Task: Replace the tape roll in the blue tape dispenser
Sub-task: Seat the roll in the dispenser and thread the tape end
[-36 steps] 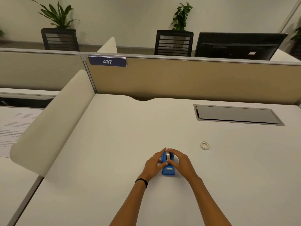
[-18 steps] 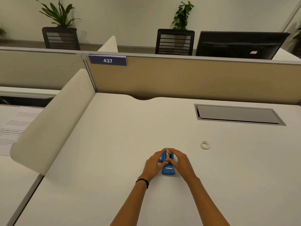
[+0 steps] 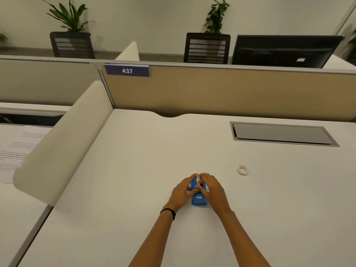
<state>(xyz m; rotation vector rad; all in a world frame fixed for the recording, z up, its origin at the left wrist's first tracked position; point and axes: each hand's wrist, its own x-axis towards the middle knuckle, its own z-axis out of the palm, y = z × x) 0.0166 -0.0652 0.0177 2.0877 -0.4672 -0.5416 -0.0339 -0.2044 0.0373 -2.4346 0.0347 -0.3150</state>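
While both hands (image 3: 200, 191) clasp it, dispenser (image 3: 199, 200) points toward the person

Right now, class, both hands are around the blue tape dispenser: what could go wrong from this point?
1. Both hands, left hand and right hand, crowd the blue tape dispenser, hiding the tape roll between the fingers; it may seat crookedly unnoticed.
2. The dispenser's near end, where its cutter probably sits, lies close to the thumbs; a slip might nick one.
3. The small ring lies loose on the desk, apart to the right; an elbow sweep could knock it away.
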